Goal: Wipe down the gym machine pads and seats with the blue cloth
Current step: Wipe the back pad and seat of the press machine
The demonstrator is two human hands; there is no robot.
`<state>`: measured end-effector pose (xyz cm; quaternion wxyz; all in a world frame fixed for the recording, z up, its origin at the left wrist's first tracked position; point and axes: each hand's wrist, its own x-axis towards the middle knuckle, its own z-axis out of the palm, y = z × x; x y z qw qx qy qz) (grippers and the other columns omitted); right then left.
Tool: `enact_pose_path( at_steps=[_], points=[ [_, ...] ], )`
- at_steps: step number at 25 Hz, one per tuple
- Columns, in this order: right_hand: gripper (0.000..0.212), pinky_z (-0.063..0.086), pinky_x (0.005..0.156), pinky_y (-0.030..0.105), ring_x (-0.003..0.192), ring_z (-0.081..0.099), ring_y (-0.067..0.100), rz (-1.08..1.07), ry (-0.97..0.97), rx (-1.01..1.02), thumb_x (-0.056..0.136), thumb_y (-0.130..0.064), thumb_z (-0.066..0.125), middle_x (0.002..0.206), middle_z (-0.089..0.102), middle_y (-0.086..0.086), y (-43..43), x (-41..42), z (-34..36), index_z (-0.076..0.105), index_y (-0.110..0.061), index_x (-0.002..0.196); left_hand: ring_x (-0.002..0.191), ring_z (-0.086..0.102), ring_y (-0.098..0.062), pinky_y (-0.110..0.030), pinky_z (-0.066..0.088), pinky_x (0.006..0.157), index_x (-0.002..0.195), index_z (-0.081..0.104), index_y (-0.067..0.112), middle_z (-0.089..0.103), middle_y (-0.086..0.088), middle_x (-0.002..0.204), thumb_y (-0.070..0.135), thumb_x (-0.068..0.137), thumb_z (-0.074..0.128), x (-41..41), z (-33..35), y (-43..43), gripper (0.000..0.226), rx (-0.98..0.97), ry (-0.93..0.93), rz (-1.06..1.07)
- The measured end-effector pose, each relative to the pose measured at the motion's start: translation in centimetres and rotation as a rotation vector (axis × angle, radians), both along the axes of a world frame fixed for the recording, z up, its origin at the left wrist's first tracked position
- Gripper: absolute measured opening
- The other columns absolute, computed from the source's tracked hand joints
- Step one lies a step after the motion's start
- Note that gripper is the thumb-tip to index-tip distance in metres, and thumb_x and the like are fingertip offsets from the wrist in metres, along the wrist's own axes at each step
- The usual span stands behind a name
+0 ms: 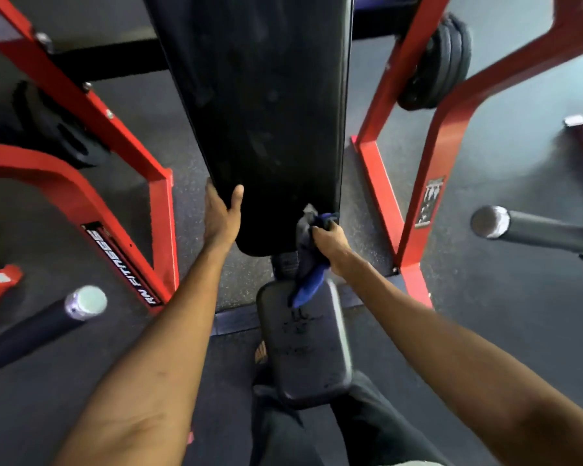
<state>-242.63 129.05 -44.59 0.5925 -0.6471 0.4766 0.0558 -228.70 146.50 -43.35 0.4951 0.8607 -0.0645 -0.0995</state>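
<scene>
A long black back pad (pixel 260 105) of a red-framed gym machine runs up the middle of the view. Below it sits a smaller black seat pad (pixel 312 348). My left hand (pixel 221 218) holds the pad's lower left edge, thumb on the front face and fingers behind the side. My right hand (pixel 329 242) grips the bunched blue cloth (pixel 308 264) against the pad's lower right corner. The cloth's loose end hangs down onto the top of the seat pad.
Red frame bars (pixel 431 183) flank the pad on both sides. Black weight plates (pixel 435 65) hang at upper right and more at left (pixel 58 129). Black handle bars with silver ends jut in at lower left (pixel 81 302) and at right (pixel 492 222). Speckled rubber floor below.
</scene>
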Motion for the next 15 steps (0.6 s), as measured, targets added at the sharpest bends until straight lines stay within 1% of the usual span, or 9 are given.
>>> enact_pose_path(
  at_steps=[2,3,6,8,9,11,12,13,15],
  points=[
    [0.041,0.051,0.093,0.041,0.111,0.063,0.036,0.361,0.023,-0.348,0.086,-0.032,0.063,0.118,0.067,0.014,-1.6,1.0,5.0,0.061,-0.02,0.125,0.133,0.051,-0.026,-0.032,0.041,0.109,0.153,0.031,0.012,0.052,-0.011,0.147,0.031,0.102,0.056,-0.3,0.5,0.0,0.06,-0.005,0.047,0.005],
    [0.043,0.049,0.092,0.042,0.112,0.059,0.039,0.527,-0.014,-0.558,0.089,-0.031,0.062,0.122,0.063,0.016,-2.4,1.9,7.1,0.058,-0.019,0.13,0.132,0.053,-0.025,-0.032,0.042,0.108,0.153,0.032,0.014,0.054,-0.009,0.146,0.026,0.102,0.056,-0.5,0.7,0.1,0.058,-0.015,0.075,0.004],
    [0.056,0.048,0.091,0.05,0.11,0.05,0.043,0.898,-0.19,-1.088,0.085,-0.027,0.064,0.132,0.05,0.015,-2.7,4.4,12.3,0.051,-0.02,0.139,0.126,0.056,-0.017,-0.032,0.042,0.11,0.154,0.032,0.019,0.056,-0.004,0.142,0.014,0.101,0.058,-1.2,1.2,0.6,0.059,-0.067,0.147,-0.011],
    [0.068,0.047,0.088,0.049,0.109,0.047,0.04,0.962,-0.271,-1.293,0.078,-0.025,0.066,0.14,0.046,0.012,-3.1,6.4,14.5,0.049,-0.025,0.144,0.127,0.057,-0.016,-0.041,0.043,0.113,0.153,0.03,0.024,0.057,-0.002,0.143,0.017,0.096,0.06,-1.2,0.6,0.9,0.064,-0.08,0.151,-0.031],
    [0.071,0.045,0.087,0.047,0.108,0.046,0.039,0.961,-0.31,-1.369,0.076,-0.024,0.066,0.142,0.044,0.011,-3.5,7.6,15.5,0.049,-0.027,0.144,0.129,0.056,-0.016,-0.042,0.042,0.113,0.154,0.029,0.026,0.056,0.0,0.144,0.02,0.094,0.06,-1.5,0.4,1.1,0.068,-0.094,0.159,-0.026],
    [0.072,0.042,0.089,0.046,0.11,0.045,0.037,0.959,-0.375,-1.471,0.075,-0.021,0.066,0.147,0.043,0.009,-5.0,9.9,17.2,0.049,-0.029,0.144,0.13,0.054,-0.015,-0.034,0.04,0.112,0.157,0.024,0.026,0.053,0.006,0.144,0.013,0.096,0.058,-2.1,0.1,0.8,0.071,-0.1,0.157,-0.018],
    [0.073,0.042,0.092,0.045,0.113,0.044,0.037,0.959,-0.408,-1.504,0.074,-0.02,0.066,0.149,0.042,0.008,-5.6,10.6,17.5,0.049,-0.029,0.144,0.131,0.052,-0.015,-0.031,0.039,0.11,0.158,0.021,0.027,0.05,0.008,0.145,0.007,0.097,0.055,-2.5,-0.1,0.6,0.072,-0.106,0.151,-0.032],
    [0.075,0.041,0.096,0.046,0.117,0.042,0.038,0.965,-0.443,-1.534,0.073,-0.021,0.066,0.152,0.042,0.007,-6.0,11.2,17.2,0.049,-0.029,0.146,0.135,0.049,-0.017,-0.032,0.037,0.113,0.159,0.018,0.03,0.047,0.007,0.149,0.003,0.098,0.052,-2.7,-0.6,0.7,0.076,-0.118,0.142,-0.027],
    [0.078,0.039,0.104,0.051,0.128,0.036,0.04,1.024,-0.547,-1.614,0.072,-0.024,0.068,0.158,0.04,0.006,-6.5,11.6,14.9,0.049,-0.027,0.148,0.142,0.044,-0.017,-0.04,0.033,0.119,0.16,0.014,0.034,0.042,0.005,0.157,0.001,0.097,0.052,-3.0,-1.6,0.6,0.08,-0.135,0.127,0.0]
  ],
)
